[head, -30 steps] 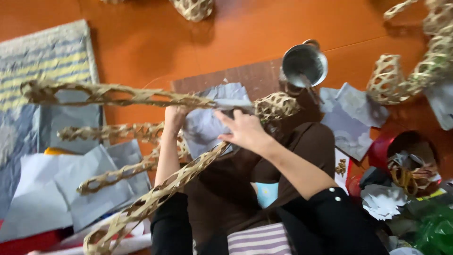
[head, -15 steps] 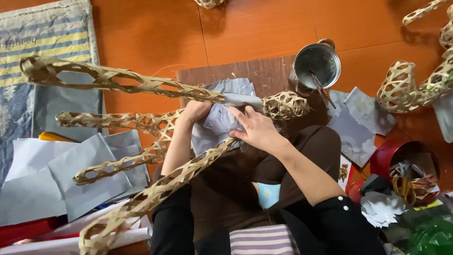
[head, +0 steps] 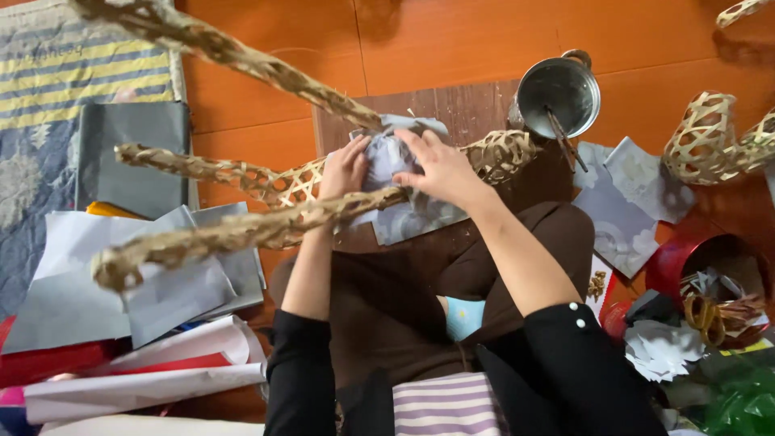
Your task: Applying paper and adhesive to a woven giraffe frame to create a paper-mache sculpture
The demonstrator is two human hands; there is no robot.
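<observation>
My left hand point(head: 345, 168) presses flat, fingers spread, on the grey paper point(head: 386, 158) wrapped over the woven bamboo frame point(head: 266, 218). At three o'clock of it, my right hand point(head: 440, 168) pinches that paper. A metal pot point(head: 559, 95) stands at two o'clock.

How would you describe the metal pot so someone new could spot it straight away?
Start from the dark wooden board lying on the orange floor. At the board's upper right corner stands the metal pot, just beyond the right hand. It is the only shiny round silver container there, with thin sticks leaning out of it, unlike the red tub full of scraps farther right.
</observation>
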